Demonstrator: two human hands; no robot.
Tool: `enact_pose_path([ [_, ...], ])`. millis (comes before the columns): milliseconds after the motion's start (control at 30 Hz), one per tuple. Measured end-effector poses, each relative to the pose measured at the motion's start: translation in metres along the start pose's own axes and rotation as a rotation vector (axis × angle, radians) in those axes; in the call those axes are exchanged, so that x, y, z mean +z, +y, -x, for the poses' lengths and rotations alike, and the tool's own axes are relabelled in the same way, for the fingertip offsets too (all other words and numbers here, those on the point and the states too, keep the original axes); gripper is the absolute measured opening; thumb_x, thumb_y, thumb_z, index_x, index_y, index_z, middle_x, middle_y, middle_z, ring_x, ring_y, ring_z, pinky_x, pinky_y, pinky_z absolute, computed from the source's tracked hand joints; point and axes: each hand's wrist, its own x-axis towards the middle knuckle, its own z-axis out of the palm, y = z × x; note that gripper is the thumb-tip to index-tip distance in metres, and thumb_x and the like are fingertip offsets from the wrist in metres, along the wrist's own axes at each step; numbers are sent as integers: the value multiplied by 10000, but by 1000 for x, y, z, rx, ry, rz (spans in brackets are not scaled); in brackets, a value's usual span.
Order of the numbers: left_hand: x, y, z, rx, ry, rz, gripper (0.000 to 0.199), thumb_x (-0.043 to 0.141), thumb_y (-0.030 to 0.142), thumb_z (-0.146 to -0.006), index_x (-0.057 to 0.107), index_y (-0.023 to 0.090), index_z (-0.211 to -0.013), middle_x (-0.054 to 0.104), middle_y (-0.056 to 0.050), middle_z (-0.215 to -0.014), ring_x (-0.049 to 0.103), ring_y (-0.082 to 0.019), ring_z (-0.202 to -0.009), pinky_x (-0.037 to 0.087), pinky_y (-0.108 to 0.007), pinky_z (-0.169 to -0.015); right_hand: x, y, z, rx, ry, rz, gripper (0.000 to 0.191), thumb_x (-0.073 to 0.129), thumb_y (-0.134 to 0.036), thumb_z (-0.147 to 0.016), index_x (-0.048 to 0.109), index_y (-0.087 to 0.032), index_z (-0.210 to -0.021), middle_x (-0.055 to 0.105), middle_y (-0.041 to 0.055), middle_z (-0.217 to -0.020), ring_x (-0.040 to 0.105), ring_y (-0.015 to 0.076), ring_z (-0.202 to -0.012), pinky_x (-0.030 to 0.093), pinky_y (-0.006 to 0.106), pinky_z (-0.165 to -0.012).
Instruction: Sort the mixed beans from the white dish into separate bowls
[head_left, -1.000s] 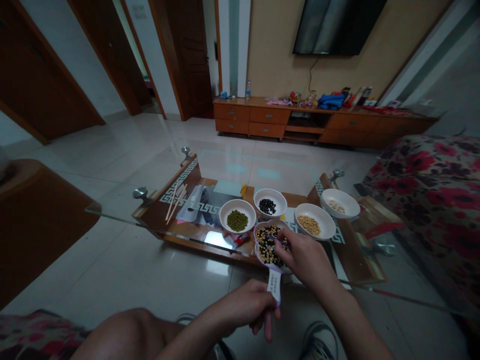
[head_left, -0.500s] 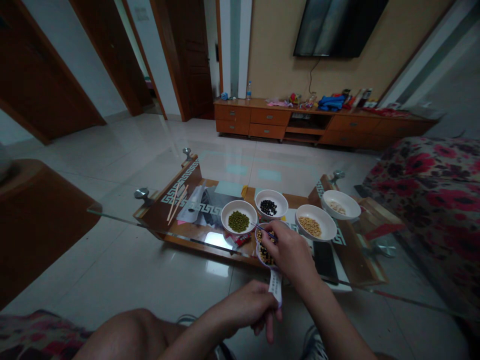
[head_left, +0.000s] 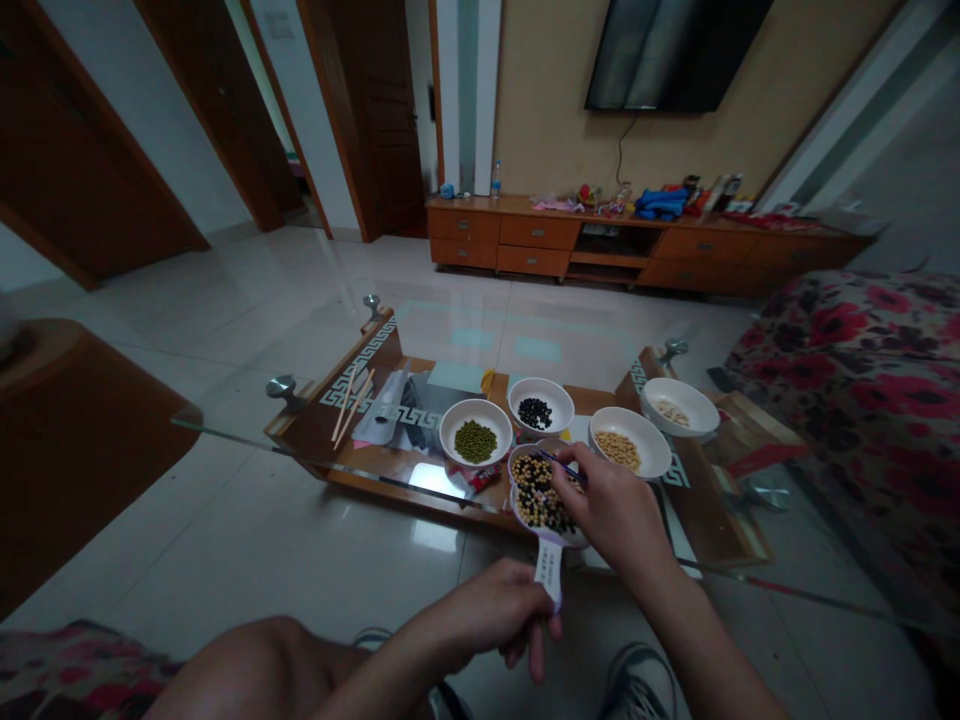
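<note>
Purple-rimmed tray (head_left: 512, 482) | left hand (head_left: 519, 606) gripping handle (head_left: 548, 568) | right hand (head_left: 613, 502) angled over, pinching tool (head_left: 558, 463) (thin)

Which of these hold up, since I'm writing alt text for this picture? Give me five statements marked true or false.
1. The left hand grips the handle of the handled dish. True.
2. The right hand is empty. False: it holds a thin dark tool.
3. The handled dish holds mixed black and yellow beans. True.
4. The chopsticks lie in the handled dish. False: they lie left of the bowls.
5. The wall-mounted screen is above the wooden cabinet. True.
</note>
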Motion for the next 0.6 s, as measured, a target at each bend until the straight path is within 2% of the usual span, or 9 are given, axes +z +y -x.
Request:
enact_pose_path([
  [100,0,0,0,1,4,-11,205,396,268,-724,563,150,-711,542,13,-425,373,-88,-301,234,-214,-375,-6,12,5,44,-16,34,204,472,-389,-887,594,-226,-882,670,17,-695,621,166,-606,331,254,-535],
  [367,0,-1,-1,-5,-11,-2,198,391,263,-719,560,159,-711,553,7,-438,371,-89,-296,232,-217,-364,-12,27,12,39,-224,37,164,482,-351,-856,581,-221,-852,671,26,-722,604,155,-609,298,234,-506],
  [600,1,2,2,3,3,-15,197,397,275,-719,557,160,-715,546,12,-427,357,-89,-293,223,-210,-359,-17,27,13,88,-251,62,157,490,-343,-844,590,-225,-824,653,21,-692,573,144,-584,249,240,-499],
])
